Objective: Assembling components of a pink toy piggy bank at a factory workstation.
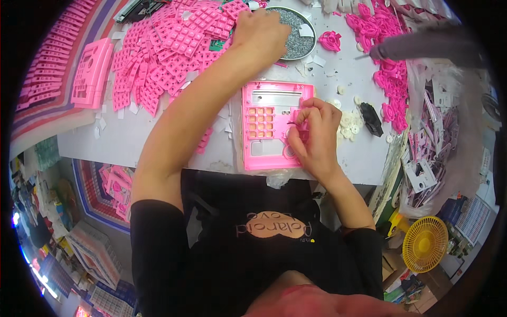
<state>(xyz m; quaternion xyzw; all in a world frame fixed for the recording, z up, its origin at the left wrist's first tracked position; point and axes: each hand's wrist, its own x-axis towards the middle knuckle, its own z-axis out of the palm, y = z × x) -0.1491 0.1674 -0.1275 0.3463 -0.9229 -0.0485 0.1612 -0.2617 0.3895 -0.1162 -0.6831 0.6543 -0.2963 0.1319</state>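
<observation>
A pink plastic housing [247,153] lies on the worktable in front of me, with a keypad grid [261,122] set in its left half. Over the housing's right side my right hand [318,134] is closed in a pinch, a thin dark bit showing near the fingertips. What the pinch holds is too small to name. My left hand [260,37] reaches to the left side of a round metal dish [315,39] filled with small grey metal parts. Its fingers bend downward and their tips are hidden.
Pink keypads [158,58] are heaped at the left, beside stacked pink housings [91,74]. Pink ring-shaped parts [388,68] pile up at the right. White discs [348,124] and a black part [372,119] lie near my right hand. A dark tool [417,47] juts in from the right.
</observation>
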